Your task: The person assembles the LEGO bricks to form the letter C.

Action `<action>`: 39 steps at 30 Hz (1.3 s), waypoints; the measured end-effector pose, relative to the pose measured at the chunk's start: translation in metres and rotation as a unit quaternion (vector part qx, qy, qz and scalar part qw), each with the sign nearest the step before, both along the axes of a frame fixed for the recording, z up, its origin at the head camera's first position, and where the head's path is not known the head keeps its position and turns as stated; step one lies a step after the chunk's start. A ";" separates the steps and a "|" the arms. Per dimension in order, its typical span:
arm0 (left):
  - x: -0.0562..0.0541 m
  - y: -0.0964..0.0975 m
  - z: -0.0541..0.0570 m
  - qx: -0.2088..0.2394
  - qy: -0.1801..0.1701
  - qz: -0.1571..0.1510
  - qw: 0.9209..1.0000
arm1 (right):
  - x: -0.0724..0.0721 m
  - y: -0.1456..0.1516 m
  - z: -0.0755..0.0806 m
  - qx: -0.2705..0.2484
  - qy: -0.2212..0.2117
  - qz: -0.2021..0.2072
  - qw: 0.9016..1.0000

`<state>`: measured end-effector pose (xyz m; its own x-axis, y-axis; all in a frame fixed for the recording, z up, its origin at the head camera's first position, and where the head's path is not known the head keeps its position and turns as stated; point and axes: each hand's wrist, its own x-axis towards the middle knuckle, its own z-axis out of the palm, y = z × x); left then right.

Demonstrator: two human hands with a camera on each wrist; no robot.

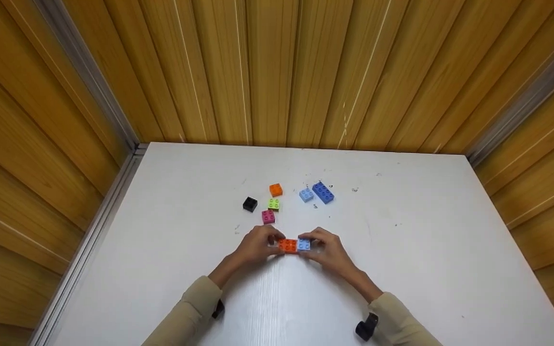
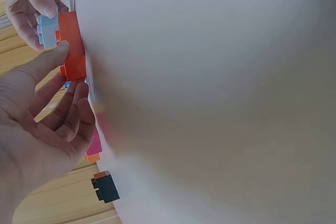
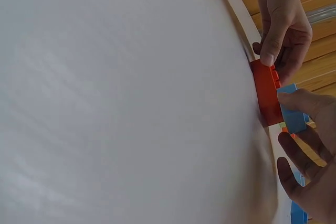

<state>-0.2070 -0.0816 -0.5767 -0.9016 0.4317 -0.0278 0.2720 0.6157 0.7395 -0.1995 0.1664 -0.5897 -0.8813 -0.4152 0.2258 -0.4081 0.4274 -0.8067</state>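
A long red-orange building brick [image 1: 287, 245] lies low over the white table near the middle front. My left hand [image 1: 255, 244] pinches its left end between thumb and fingers. On the right end of that brick sits a small light blue brick [image 1: 303, 244], which my right hand [image 1: 331, 252] pinches. In the right wrist view, the thumb presses one face of the light blue brick [image 3: 293, 109], right against the studded side of the red-orange brick [image 3: 265, 88]. The left wrist view shows the left thumb on the side of the red-orange brick [image 2: 72, 40].
Beyond the hands lie a magenta brick [image 1: 268, 216], a lime brick [image 1: 273, 204], an orange brick [image 1: 276, 190] and a black brick [image 1: 250, 204]. Farther right are another light blue brick [image 1: 306, 194] and a long dark blue brick [image 1: 323, 192]. Wood-patterned walls [image 1: 267, 72] enclose the white table [image 1: 426, 250].
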 end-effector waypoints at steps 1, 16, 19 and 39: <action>0.000 0.000 0.000 0.001 0.000 0.000 1.000 | 0.000 -0.001 0.001 0.004 0.006 -0.005 1.000; -0.010 -0.021 0.008 0.039 0.023 0.021 0.999 | 0.000 -0.009 0.015 0.092 0.017 -0.020 0.995; -0.017 -0.026 0.007 0.052 0.060 0.065 0.995 | 0.000 -0.009 0.015 0.085 0.010 -0.019 0.996; -0.034 -0.018 -0.005 0.032 0.064 0.127 0.989 | 0.000 -0.013 0.023 0.091 -0.030 -0.023 0.995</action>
